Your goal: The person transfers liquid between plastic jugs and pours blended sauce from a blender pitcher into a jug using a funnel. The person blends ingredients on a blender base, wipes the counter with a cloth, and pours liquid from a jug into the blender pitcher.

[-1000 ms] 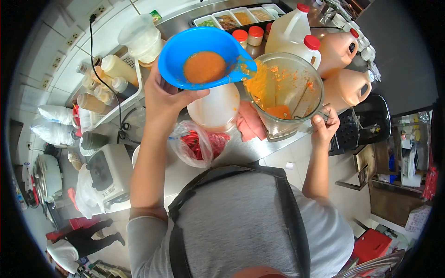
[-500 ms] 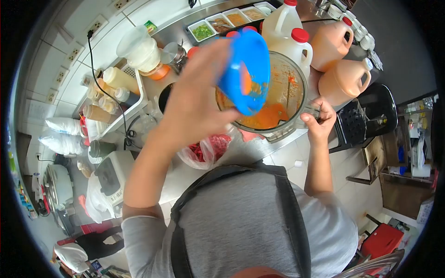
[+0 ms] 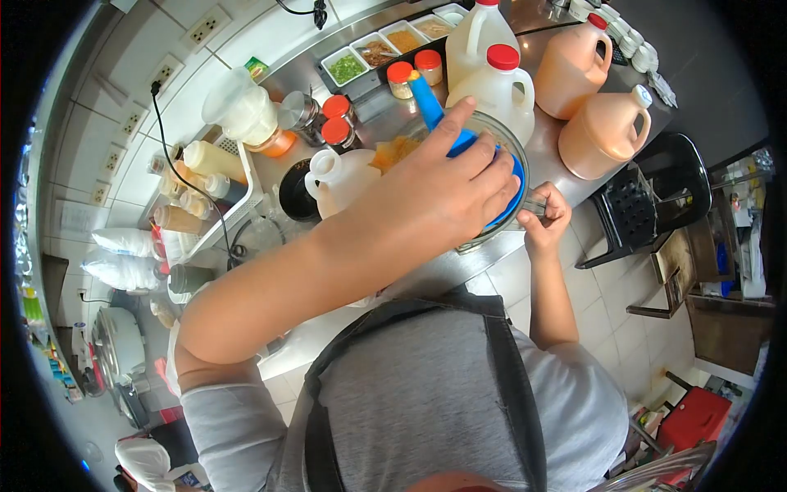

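My left hand (image 3: 447,184) is closed around a blue funnel (image 3: 428,105). The funnel tilts with its narrow spout up and to the left and its wide mouth down in the clear blender jar (image 3: 515,141). My right hand (image 3: 546,217) grips the jar's handle at the near right side. Most of the jar's orange contents are hidden behind my left hand and the funnel. Beside my left forearm stands an uncapped plastic jug (image 3: 348,182), partly covered by the arm. An orange-stained surface (image 3: 398,152) shows just left of the jar.
Behind the jar stand a red-capped jug (image 3: 496,90) and orange-filled jugs (image 3: 605,135). Red-lidded jars (image 3: 337,131) and trays of chopped ingredients (image 3: 346,69) line the back. A basket of bottles (image 3: 215,156) is at left, a black chair (image 3: 656,197) at right.
My left hand has moved right and turned over, bringing the funnel down into the jar with its spout upward. My right hand stays on the handle. The uncapped jug has come into view.
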Motion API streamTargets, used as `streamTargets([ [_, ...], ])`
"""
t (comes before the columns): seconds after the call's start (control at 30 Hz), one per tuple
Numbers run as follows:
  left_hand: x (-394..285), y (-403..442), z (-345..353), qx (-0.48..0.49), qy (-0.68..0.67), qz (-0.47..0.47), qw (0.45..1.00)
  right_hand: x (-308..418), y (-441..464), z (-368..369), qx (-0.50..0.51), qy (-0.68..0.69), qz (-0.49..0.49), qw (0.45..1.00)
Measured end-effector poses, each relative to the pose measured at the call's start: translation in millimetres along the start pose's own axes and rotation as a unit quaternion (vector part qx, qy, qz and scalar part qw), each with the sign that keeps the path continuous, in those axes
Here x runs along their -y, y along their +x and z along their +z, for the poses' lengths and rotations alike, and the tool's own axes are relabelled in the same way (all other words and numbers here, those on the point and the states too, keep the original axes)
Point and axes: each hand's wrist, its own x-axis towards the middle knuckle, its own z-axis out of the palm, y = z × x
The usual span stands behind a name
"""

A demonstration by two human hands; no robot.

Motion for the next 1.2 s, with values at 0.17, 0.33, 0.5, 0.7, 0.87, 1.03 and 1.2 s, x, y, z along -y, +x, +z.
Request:
streamTargets([
  [0.17,-5.8,6.4,-5.7,0.037,0.039,0.023,0.998,-11.7,-4.5,-7.6,-0.023,-0.017,0.010,1.000],
  [0.33,-4.7,14.1,-5.7,0.046,0.016,0.033,0.998,-15.4,-9.6,-11.7,-0.027,-0.020,0.003,0.999],
  [0.5,-5.2,15.8,-5.7,0.057,-0.009,0.037,0.998,-17.0,-12.3,-12.5,-0.015,-0.007,0.007,1.000],
  [0.7,2.3,13.5,-8.5,0.032,-0.049,0.032,0.998,-10.2,-10.4,-8.2,-0.012,-0.013,0.024,1.000],
  [0.87,14.0,12.0,-21.4,0.024,-0.080,-0.005,0.996,-6.0,-10.5,-3.0,-0.001,0.007,0.021,1.000],
  [1.03,14.2,7.3,-20.2,0.059,-0.078,0.003,0.995,-10.8,-9.6,-4.3,0.008,0.013,0.017,1.000],
  [1.2,11.5,6.9,-20.3,0.082,-0.088,-0.012,0.993,-6.2,-7.6,0.8,0.012,0.027,0.020,0.999],
])
